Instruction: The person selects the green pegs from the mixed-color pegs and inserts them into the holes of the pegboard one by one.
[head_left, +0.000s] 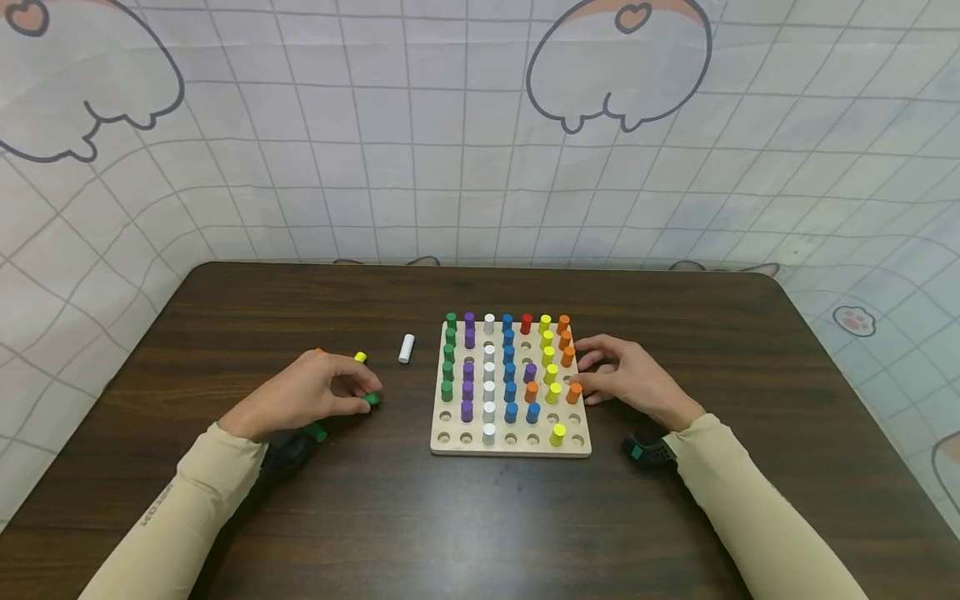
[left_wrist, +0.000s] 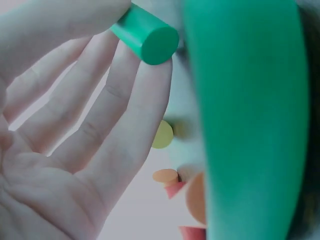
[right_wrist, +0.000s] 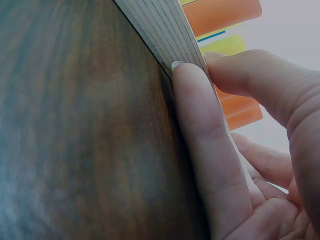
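Observation:
Between thumb and fingertips, my left hand [head_left: 318, 387] pinches a green peg [head_left: 371, 399] just left of the pegboard; in the left wrist view the same green peg [left_wrist: 150, 37] points its round end at the camera. My right hand [head_left: 626, 375] holds the right edge of the wooden pegboard [head_left: 472, 446], with the thumb over the top and a finger along the side [right_wrist: 155, 30]. Columns of green, purple, white, blue, yellow and orange pegs stand in the board, with one red peg [head_left: 527, 323] at the back. Several holes are bare.
On the brown table [head_left: 480, 525] a white peg [head_left: 407, 348] lies left of the board. A yellow peg [head_left: 361, 357] and an orange one [head_left: 319, 350] are partly behind my left hand. Another green peg [head_left: 317, 432] lies by the left wrist. A patterned cloth [head_left: 450, 167] hangs behind.

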